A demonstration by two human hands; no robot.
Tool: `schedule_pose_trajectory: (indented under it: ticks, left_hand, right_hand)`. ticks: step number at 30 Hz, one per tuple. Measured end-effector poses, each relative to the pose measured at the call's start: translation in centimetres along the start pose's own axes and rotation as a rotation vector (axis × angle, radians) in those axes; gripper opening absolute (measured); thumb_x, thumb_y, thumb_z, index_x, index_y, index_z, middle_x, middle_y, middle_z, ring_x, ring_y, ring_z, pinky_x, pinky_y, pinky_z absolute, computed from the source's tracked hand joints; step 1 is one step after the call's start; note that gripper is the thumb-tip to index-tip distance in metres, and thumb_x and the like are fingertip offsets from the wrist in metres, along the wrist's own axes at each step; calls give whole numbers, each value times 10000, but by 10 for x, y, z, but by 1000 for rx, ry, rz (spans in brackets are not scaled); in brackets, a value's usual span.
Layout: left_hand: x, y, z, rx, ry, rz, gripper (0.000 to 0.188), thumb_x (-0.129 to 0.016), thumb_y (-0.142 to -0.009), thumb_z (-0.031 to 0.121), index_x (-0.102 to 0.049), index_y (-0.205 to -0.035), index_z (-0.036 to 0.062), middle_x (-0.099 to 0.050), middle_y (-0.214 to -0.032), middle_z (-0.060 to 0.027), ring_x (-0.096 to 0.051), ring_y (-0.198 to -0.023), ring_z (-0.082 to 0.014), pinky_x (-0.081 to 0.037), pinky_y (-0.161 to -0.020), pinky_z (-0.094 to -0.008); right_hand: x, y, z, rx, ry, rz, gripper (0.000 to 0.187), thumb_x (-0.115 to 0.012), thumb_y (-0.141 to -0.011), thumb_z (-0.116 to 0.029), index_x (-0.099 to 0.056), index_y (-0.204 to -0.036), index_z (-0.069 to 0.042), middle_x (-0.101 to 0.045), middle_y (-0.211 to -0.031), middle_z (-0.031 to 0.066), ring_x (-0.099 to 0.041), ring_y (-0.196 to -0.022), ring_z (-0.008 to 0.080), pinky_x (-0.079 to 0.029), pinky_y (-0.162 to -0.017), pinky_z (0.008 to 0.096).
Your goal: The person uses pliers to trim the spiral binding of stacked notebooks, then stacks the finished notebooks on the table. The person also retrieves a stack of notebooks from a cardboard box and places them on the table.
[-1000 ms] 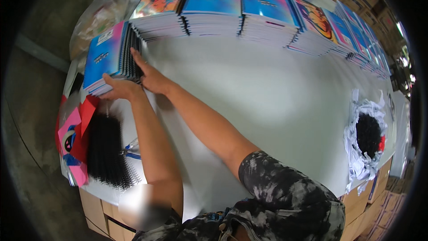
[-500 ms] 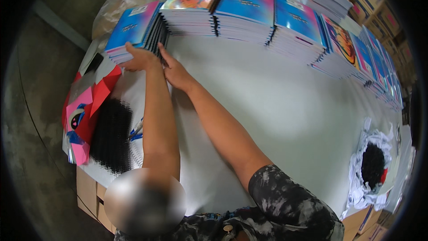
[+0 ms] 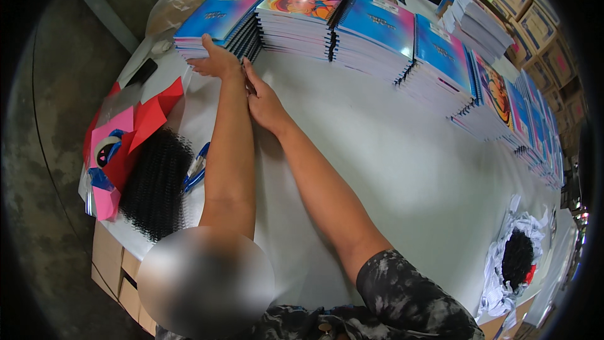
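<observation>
Since half a second earlier, both hands had stayed at the leftmost stack of blue-covered spiral-bound notebooks at the far left of the white table, and the stack now looked squarer, its covers lying flatter than a second before, when they fanned upward. The left hand pressed its spread fingers flat against the stack's near edge, grasping nothing; the right hand lay just behind it, fingers stretched out and loose on the tabletop beside the bindings. That suggested the stack was being straightened rather than lifted. The left fingertips were hidden against the stack, and a heap of black plastic binding coils lay untouched near the left elbow.
</observation>
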State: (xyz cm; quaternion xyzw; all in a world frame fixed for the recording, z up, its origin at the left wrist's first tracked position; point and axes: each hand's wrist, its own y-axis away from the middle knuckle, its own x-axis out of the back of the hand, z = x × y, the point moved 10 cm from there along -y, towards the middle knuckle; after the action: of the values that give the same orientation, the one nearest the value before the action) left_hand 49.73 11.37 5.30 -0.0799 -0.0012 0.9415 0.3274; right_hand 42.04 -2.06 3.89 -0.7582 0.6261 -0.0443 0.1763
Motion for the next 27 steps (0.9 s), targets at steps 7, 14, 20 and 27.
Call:
schedule_pose_trajectory:
  ticks: [7,14,20,27]
  left_hand:
    - [-9,-10,-8,59,-38,35,1008,-579,-773,556,-128,-1429,-62,-121,-1459,-339,-90,-1374,-446,-126,-1103,-510]
    - [-25,-26,-10,40,-71,45,947,-604,-741,554,-262,-1388,-46,-263,-1402,-326,-225,-1319,-441,-210,-1066,-512]
    - [-37,-50,-15,85,-114,44,862,-635,-703,571,-422,-1295,-19,-424,-1283,-235,-382,-1215,-382,-310,-1014,-472]
    - [-48,-69,-27,68,104,-28,810,-661,-719,528,-460,-1243,-56,-459,-1247,-229,-485,-1133,-357,-368,-983,-422]
  right_hand:
    - [-2,-1,-2,-26,-48,-1,698,-332,-835,118,-148,-1478,-82,-289,-1481,123,-342,-1329,201,-249,-1070,250]
    - [-4,2,0,-37,4,-8,738,-323,-798,136,-134,-1478,-80,-222,-1510,132,-340,-1337,235,-277,-1070,278]
    - [-3,7,3,-131,64,-12,781,-331,-772,145,-124,-1481,-109,-202,-1511,163,-319,-1348,289,-312,-1062,323]
    - [3,4,-4,-19,266,107,734,-388,-769,93,-183,-1457,-63,-300,-1458,202,-306,-1345,350,-269,-1083,378]
